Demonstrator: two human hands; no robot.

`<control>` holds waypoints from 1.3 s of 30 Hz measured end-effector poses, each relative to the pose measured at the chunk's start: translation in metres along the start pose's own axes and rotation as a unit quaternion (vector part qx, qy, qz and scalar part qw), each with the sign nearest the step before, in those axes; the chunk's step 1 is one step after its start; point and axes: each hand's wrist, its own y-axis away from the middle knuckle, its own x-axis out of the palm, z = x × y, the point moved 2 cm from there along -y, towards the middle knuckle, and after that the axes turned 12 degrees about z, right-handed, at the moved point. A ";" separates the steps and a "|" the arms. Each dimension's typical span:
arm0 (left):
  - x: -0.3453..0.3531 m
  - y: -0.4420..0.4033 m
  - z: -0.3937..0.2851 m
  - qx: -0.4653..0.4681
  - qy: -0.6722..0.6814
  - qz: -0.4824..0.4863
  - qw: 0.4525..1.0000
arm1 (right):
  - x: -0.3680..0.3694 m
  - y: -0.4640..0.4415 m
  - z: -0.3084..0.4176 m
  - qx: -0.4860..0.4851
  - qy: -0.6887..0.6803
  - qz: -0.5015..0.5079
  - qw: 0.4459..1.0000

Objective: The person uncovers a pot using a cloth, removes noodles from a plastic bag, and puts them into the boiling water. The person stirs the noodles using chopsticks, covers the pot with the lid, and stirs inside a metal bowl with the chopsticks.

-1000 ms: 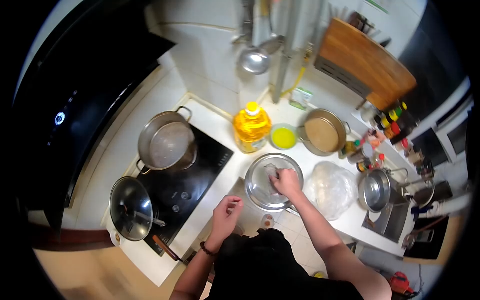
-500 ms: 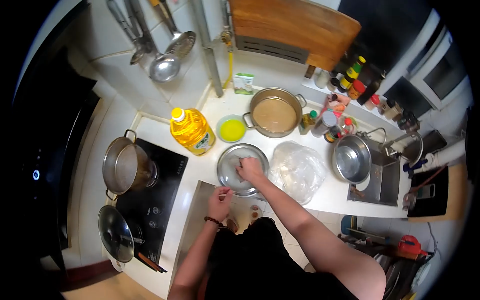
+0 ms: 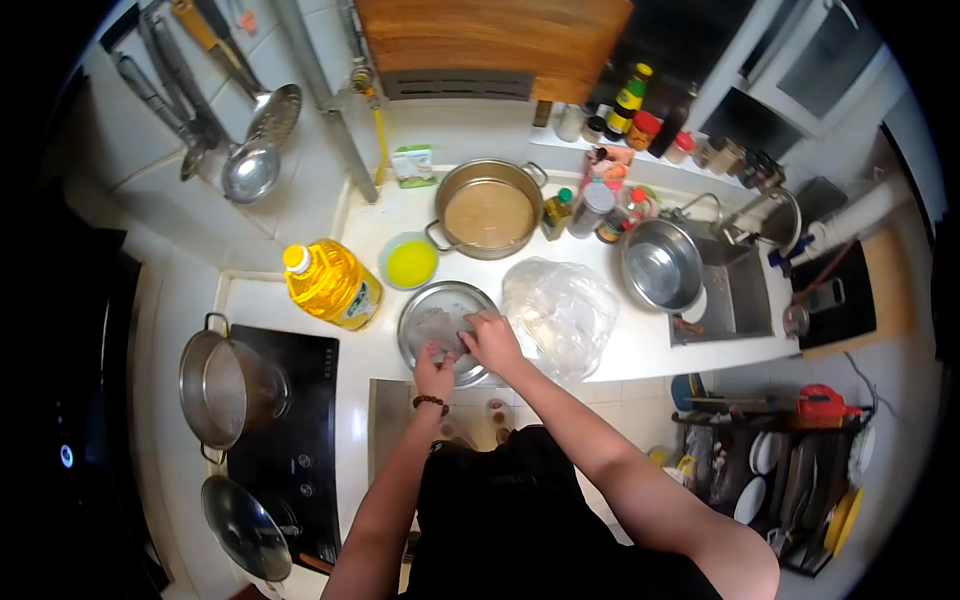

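Head view: left hand (image 3: pixel 434 372), earlier beside metal plate (image 3: pixel 405 332), now with right hand (image 3: pixel 495 343) in a pinch on pale sheet (image 3: pixel 436 326)

Sheet (image 3: pixel 436 326) was pale grey; plate (image 3: pixel 462 298), silver; bottled oil (image 3: pixel 322 281), golden; bowl's liquid (image 3: pixel 411 264), bright yellow; cutting board (image 3: pixel 490 40), brown; bracelet (image 3: pixel 431 400), brown.

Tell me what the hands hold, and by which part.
A thin pale sheet, above the round metal dish: the left hand seems to hold its near edge, the right hand its right edge.
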 end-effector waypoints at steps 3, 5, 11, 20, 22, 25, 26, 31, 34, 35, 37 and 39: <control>-0.003 -0.002 0.005 -0.019 0.010 0.039 0.999 | -0.045 0.033 -0.003 0.062 -0.071 -0.054 0.994; -0.003 0.006 0.004 0.014 -0.021 0.042 0.999 | -0.068 0.061 -0.023 0.126 -0.112 -0.075 0.983; 0.061 0.026 -0.042 0.142 -0.046 0.142 0.979 | -0.067 0.093 -0.098 0.111 0.087 0.198 0.970; 0.182 0.008 -0.084 0.238 -0.313 0.278 0.876 | -0.120 0.106 -0.149 0.231 0.244 0.328 0.883; 0.191 0.002 -0.087 0.083 -0.373 0.344 0.858 | -0.124 0.106 -0.162 0.192 0.226 0.297 0.907; 0.204 -0.004 -0.048 -0.086 -0.390 0.382 0.833 | -0.144 0.101 -0.183 0.109 0.174 0.348 0.915; 0.206 -0.006 -0.046 -0.099 -0.369 0.356 0.853 | -0.150 0.101 -0.185 0.104 0.170 0.354 0.914; 0.236 -0.027 -0.021 -0.079 -0.232 0.236 0.941 | -0.156 0.097 -0.164 0.132 0.100 0.290 0.943; 0.261 -0.048 0.041 -0.227 -0.119 0.248 0.934 | -0.125 0.091 -0.192 0.115 0.228 0.374 0.892; 0.263 -0.052 0.050 -0.199 -0.130 0.304 0.923 | -0.122 0.090 -0.193 0.116 0.229 0.376 0.890; 0.261 -0.054 0.041 -0.134 -0.142 0.406 0.893 | -0.122 0.084 -0.196 0.127 0.251 0.394 0.875; 0.253 -0.036 0.002 -0.274 -0.173 0.336 0.884 | -0.132 0.087 -0.204 0.135 0.297 0.370 0.870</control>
